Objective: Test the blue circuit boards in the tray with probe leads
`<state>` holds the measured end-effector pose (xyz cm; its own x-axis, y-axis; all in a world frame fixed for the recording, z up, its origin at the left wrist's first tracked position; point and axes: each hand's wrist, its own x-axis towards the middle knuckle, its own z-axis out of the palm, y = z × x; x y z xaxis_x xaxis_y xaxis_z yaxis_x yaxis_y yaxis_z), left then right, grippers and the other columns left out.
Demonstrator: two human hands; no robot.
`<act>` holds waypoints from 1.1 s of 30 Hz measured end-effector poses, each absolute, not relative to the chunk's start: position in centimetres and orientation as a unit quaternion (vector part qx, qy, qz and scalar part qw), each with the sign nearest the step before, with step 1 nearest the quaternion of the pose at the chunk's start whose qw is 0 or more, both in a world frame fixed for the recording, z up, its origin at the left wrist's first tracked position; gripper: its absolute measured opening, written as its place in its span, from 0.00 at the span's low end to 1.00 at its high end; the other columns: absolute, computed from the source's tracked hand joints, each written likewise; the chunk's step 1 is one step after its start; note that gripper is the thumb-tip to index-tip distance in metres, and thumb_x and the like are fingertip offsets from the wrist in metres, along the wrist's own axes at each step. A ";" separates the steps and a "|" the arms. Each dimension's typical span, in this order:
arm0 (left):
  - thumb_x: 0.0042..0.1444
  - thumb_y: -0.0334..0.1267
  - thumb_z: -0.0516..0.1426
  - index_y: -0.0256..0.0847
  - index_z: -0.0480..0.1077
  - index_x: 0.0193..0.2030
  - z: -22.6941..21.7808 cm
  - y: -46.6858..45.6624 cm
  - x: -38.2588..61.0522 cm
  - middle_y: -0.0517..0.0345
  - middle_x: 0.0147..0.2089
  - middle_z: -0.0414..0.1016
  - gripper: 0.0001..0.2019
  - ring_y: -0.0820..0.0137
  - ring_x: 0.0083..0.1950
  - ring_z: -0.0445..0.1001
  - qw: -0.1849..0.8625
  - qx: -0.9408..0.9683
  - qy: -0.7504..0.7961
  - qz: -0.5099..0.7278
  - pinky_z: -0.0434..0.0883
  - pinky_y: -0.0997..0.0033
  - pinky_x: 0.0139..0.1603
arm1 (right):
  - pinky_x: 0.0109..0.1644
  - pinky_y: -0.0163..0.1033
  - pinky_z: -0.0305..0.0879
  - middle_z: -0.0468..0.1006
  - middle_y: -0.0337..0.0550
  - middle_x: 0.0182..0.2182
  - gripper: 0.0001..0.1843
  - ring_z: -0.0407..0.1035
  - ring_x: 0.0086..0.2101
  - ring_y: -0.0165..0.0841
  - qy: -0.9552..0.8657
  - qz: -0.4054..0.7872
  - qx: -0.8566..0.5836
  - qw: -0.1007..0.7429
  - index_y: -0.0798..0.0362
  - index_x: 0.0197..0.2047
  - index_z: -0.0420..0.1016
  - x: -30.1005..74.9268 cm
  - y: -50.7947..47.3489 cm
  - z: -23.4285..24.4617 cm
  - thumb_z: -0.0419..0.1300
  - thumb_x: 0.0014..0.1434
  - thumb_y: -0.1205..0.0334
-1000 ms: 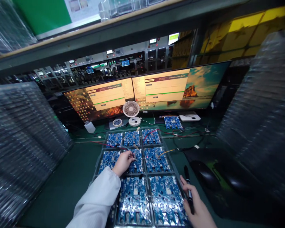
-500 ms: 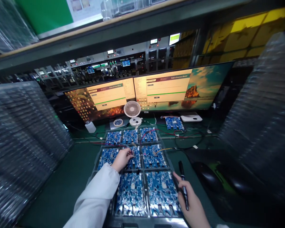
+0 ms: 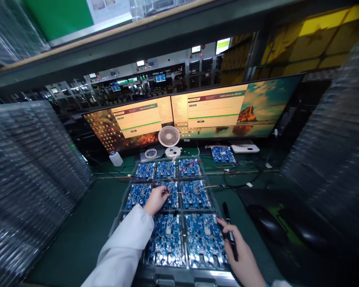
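Blue circuit boards in tray

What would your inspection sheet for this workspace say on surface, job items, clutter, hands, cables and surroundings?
Surface: green bench top, partly covered.
Job items: divided tray holding blue circuit boards.
Clutter: white fan, tape roll and white bottle beyond the tray; two dark mice at right.
Hands: left hand at the middle row's centre board, grip too small to tell; right hand holds a black pen.
Cables: red wire loops over the tray's far-right board; yellow lead reaches the board nearer.
Surroundings: monitors behind, stacked plastic trays both sides, shelf overhead.
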<state>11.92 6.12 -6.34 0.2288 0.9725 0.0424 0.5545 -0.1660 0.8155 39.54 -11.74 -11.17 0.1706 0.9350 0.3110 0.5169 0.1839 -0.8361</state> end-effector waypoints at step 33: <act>0.50 0.25 0.58 0.40 0.73 0.31 -7.5 11.1 8.7 0.59 0.34 0.78 0.06 0.72 0.37 0.75 0.200 0.623 0.655 0.378 0.70 0.71 0.47 | 0.57 0.41 0.67 0.73 0.47 0.57 0.10 0.66 0.57 0.37 -0.640 0.242 -0.582 0.439 0.46 0.44 0.68 41.1 -11.6 -12.6 0.50 0.61 0.60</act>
<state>8.69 11.09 -7.51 -0.1439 0.9673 0.2088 0.6640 -0.0621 0.7452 41.07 -11.61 -12.59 0.0626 0.9576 0.2812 0.5325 0.2062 -0.8209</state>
